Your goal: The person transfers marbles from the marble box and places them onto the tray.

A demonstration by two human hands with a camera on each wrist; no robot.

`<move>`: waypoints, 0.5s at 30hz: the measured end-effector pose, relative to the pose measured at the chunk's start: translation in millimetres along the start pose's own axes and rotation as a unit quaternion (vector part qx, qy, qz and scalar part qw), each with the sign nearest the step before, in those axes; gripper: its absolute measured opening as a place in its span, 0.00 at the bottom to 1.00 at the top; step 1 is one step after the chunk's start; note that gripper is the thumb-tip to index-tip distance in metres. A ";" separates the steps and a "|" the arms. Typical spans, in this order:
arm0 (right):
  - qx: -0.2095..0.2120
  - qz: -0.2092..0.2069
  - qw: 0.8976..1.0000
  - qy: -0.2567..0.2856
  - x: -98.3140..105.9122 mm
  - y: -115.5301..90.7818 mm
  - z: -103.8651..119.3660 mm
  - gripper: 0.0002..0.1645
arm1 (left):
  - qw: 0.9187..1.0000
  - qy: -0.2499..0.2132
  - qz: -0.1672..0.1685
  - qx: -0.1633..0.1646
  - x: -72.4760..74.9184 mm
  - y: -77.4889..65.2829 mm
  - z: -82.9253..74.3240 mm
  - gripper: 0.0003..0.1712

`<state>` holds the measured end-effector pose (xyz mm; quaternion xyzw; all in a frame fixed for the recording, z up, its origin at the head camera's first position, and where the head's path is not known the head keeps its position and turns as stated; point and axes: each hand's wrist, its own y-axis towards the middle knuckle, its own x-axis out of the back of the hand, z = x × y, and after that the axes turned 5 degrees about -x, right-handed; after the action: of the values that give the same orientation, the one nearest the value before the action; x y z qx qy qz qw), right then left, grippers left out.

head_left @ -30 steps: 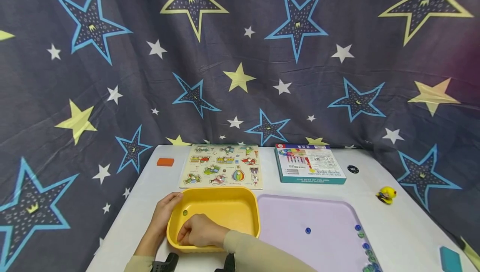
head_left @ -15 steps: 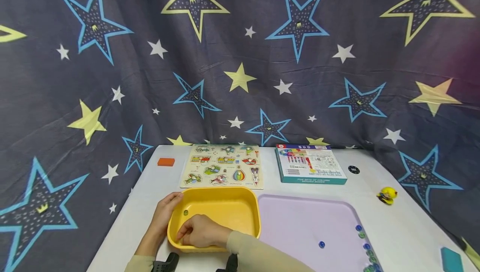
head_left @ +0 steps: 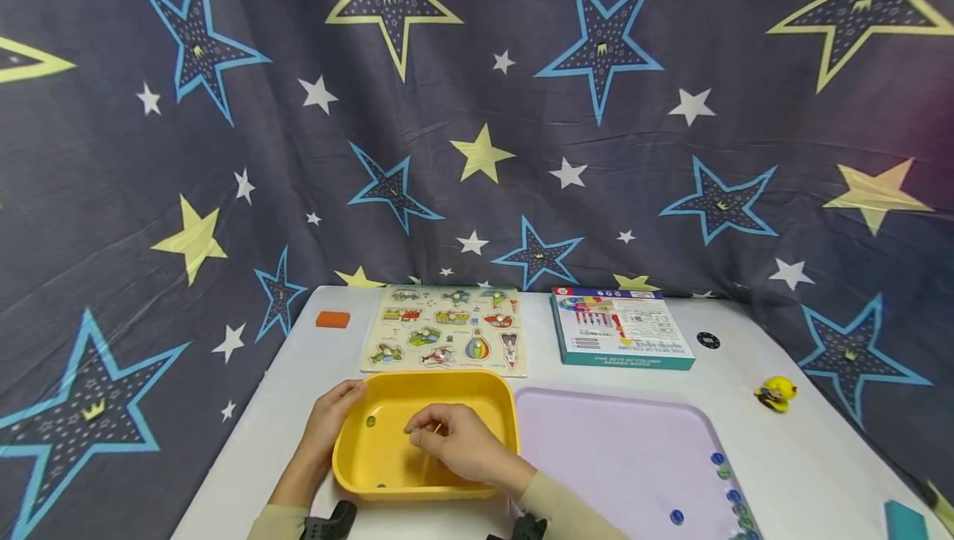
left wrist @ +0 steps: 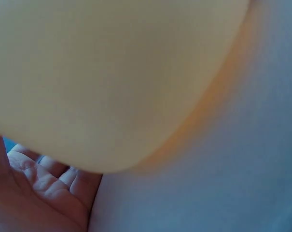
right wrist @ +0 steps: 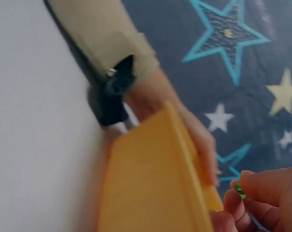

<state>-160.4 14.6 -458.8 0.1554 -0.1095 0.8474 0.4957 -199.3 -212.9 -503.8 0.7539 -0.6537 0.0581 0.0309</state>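
In the head view, my left hand (head_left: 328, 421) holds the left side of a yellow plastic tub (head_left: 480, 391), the thumb hooked over its rim in the right wrist view. The left wrist view is mostly filled by the tub's blurred wall (left wrist: 112, 87). Over the tub, my right hand (head_left: 465, 443) pinches a small green marble (right wrist: 239, 189) between thumb and fingertips. Inside the tub lie a greenish marble (head_left: 370, 421) near the left wall and a dark marble (head_left: 382, 486) at the front edge.
A lilac tray (head_left: 596, 432) right of the tub bears a lone blue marble (head_left: 676, 517) and several marbles along its right edge. Behind are a picture puzzle board (head_left: 447, 333), a teal-edged box (head_left: 622, 333) and an orange block (head_left: 332, 320). A yellow duck toy (head_left: 776, 393) stands far right.
My right hand has risen from the tub's front left corner and moved right with the green marble. The lone blue marble has rolled towards the lilac tray's front right. My left hand stays put.
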 end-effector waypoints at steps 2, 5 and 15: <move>0.011 -0.022 1.000 0.019 8.7 -5.4 -3.4 0.10 | 1.000 -0.004 -0.001 -0.002 0.8 -0.4 -0.1 0.28; 0.021 -0.057 0.997 0.053 22.2 -14.5 -7.8 0.10 | 1.000 -0.005 -0.003 -0.002 0.8 -0.5 0.9 0.28; -0.013 -0.218 0.968 0.123 74.9 -40.8 -36.0 0.10 | 1.000 -0.018 -0.008 -0.001 -0.3 -0.7 0.9 0.26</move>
<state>-164.8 107.0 -463.1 0.0636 -0.0220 0.7301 0.6801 -198.6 -212.6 -504.7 0.7601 -0.6480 0.0440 0.0204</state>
